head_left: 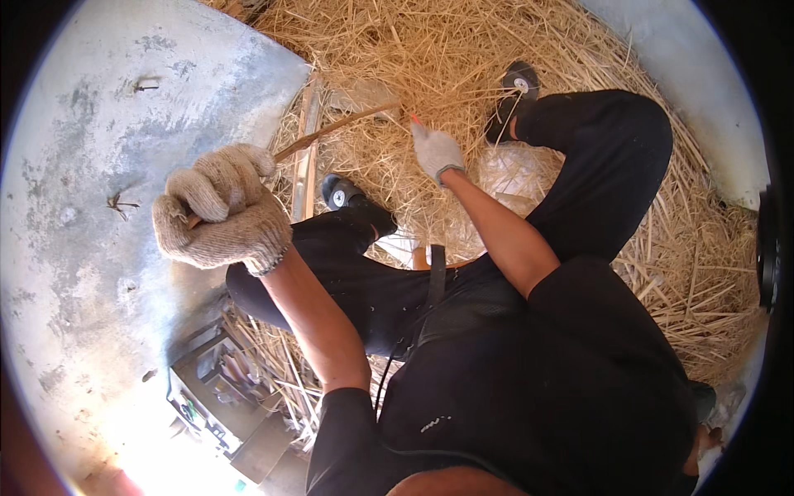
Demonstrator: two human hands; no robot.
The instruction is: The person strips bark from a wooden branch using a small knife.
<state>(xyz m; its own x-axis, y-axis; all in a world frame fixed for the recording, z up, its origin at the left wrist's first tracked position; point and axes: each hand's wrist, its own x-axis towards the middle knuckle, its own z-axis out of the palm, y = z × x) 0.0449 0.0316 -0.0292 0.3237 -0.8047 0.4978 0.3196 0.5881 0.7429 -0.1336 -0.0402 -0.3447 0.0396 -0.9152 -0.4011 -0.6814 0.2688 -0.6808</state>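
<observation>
My left hand, in a beige knit glove, is closed in a fist around a thin wooden stick. The stick slants from the fist up to the right, its far end over loose straw. My right hand wears a pale knit glove and is low over the straw between my feet. Its fingers look drawn together, with a small orange-red tip showing at their end. Whether that tip is a fingertip or an object cannot be made out, and any straw in the grasp is hidden.
A weathered whitewashed wall with small hooks rises on my left; another wall stands at right. A wooden plank lies by my left shoe. Straw heaps spread ahead and right. An open box sits at lower left.
</observation>
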